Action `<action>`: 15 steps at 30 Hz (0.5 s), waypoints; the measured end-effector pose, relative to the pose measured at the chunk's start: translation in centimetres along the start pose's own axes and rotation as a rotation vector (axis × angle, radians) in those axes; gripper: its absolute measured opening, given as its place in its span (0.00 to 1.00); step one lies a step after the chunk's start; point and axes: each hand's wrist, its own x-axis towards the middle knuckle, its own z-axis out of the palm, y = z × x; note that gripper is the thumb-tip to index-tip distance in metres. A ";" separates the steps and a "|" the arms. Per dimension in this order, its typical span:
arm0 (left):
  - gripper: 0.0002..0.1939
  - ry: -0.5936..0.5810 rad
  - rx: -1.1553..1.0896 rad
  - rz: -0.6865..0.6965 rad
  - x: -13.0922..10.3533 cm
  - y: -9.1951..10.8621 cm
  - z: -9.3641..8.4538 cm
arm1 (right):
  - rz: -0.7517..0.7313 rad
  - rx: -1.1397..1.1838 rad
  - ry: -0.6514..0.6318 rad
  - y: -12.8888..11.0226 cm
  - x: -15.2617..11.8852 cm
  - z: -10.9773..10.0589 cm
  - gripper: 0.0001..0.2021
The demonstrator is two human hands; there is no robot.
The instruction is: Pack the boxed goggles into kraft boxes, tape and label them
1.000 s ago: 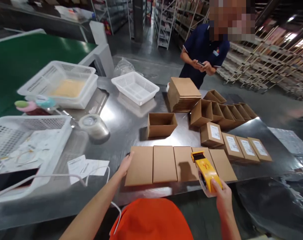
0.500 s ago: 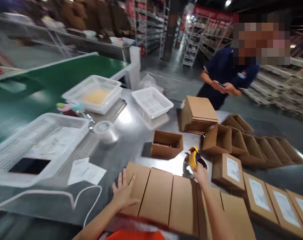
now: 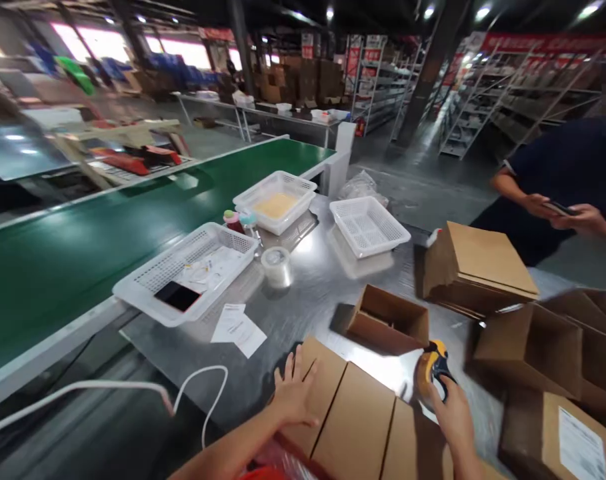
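Note:
My left hand (image 3: 293,393) lies flat, fingers spread, on the leftmost of a row of closed brown cartons (image 3: 355,427) at the near edge of a steel table (image 3: 307,293). My right hand (image 3: 450,417) grips a yellow tape dispenser (image 3: 431,367), which rests on the table just beyond the row. An open empty carton (image 3: 389,320) stands a little further out, between the two hands.
A stack of flat cardboard (image 3: 475,270) and open cartons (image 3: 533,347) fill the right side, with a labelled carton (image 3: 577,433) near. White baskets (image 3: 187,273) (image 3: 369,225) (image 3: 277,200), a tape roll (image 3: 277,265) and paper slips (image 3: 237,328) sit left. A green conveyor (image 3: 107,233) runs alongside. A co-worker (image 3: 567,180) stands far right.
The view has swung left and up. My right hand has carried the tape dispenser from above the carton row to the table beyond it. My left hand stays on the leftmost carton.

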 end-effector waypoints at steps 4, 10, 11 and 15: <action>0.63 0.119 0.077 0.027 -1.1 -0.2 0.9 | 0.018 -0.093 0.029 -2.0 -8.3 -0.3 0.27; 0.47 0.381 0.265 0.181 -2.1 -2.1 4.1 | 0.538 -0.314 0.083 1.5 -19.2 -4.7 0.27; 0.45 0.401 0.302 0.249 -2.3 -2.5 4.5 | 0.631 -0.344 0.101 2.6 -20.6 -6.0 0.27; 0.42 0.319 0.433 0.498 -3.3 -3.6 4.6 | 0.881 -0.396 0.163 7.5 -23.9 -10.9 0.29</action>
